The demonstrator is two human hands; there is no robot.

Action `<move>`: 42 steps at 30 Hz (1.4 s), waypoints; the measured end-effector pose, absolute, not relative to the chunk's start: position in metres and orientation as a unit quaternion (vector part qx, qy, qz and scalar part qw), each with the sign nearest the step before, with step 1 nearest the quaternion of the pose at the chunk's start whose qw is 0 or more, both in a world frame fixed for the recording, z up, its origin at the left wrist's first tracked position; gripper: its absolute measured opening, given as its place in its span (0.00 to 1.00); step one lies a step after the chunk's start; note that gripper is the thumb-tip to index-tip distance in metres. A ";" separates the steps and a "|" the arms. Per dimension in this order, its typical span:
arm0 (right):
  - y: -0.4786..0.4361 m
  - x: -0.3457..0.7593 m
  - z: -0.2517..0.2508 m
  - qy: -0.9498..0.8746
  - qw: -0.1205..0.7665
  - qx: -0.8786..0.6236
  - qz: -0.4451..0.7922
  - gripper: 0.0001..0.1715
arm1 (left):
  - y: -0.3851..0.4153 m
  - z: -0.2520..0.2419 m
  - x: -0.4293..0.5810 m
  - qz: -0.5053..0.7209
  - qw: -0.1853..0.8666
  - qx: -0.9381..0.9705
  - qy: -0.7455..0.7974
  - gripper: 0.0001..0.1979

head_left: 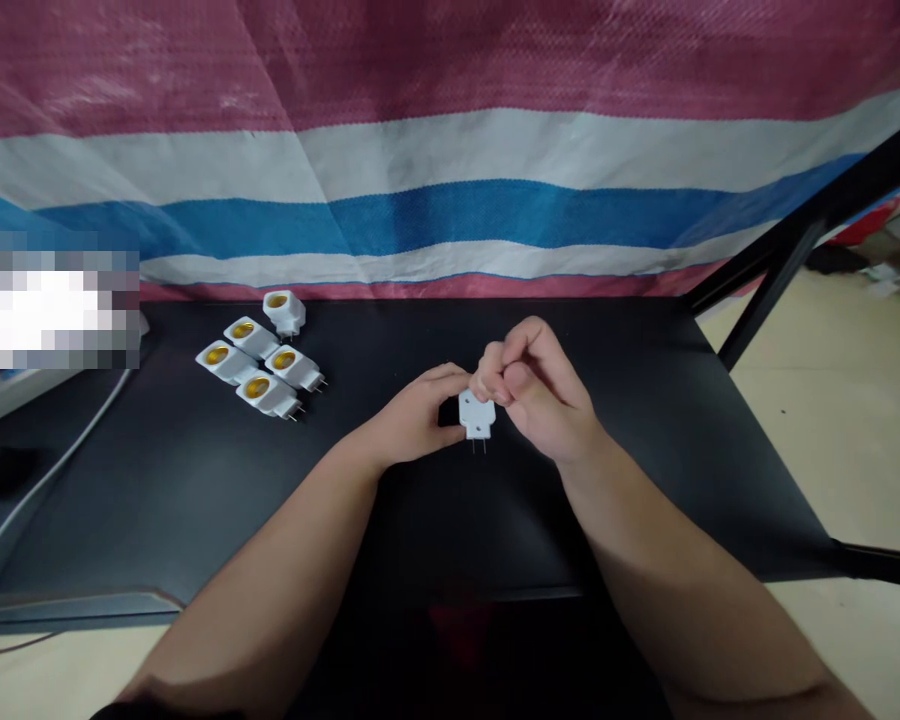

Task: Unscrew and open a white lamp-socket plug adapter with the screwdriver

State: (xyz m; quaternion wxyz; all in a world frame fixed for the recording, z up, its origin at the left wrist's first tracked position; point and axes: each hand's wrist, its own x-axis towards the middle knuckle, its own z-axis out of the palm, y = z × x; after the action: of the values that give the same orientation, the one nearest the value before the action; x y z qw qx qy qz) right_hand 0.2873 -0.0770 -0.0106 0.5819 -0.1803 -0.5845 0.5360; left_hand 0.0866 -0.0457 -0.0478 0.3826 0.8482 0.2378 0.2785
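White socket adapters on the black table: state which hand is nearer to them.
Left hand, to the right of the adapters, not touching them; right hand, farther right beyond it.

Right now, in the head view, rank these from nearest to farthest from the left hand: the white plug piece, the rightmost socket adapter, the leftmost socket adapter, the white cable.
From the left hand:
1. white plug piece: at its fingertips, to its right.
2. rightmost socket adapter: left, in the cluster.
3. leftmost socket adapter: farther left.
4. white cable: far left.
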 end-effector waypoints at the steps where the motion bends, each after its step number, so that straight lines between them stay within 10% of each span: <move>1: -0.077 0.288 -0.010 -0.590 0.578 -0.185 0.532 0.16 | -0.046 -0.049 0.087 0.281 0.382 0.847 0.238 0.19; 25: -0.077 0.288 -0.012 -0.559 0.580 -0.210 0.555 0.14 | -0.046 -0.047 0.087 0.274 0.379 0.849 0.247 0.20; 32: -0.075 0.287 0.004 -0.479 0.598 -0.282 0.578 0.33 | -0.047 -0.044 0.087 0.239 0.365 0.864 0.253 0.24; 42: -0.078 0.286 0.008 -0.469 0.643 -0.238 0.557 0.24 | -0.044 -0.047 0.087 0.299 0.365 0.845 0.251 0.28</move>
State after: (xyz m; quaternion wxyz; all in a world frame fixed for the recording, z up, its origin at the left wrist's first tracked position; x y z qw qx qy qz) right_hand 0.2856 -0.0780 0.0078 0.6426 -0.2385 -0.4693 0.5567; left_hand 0.0871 -0.0440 -0.0475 0.3649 0.8452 0.2508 0.2993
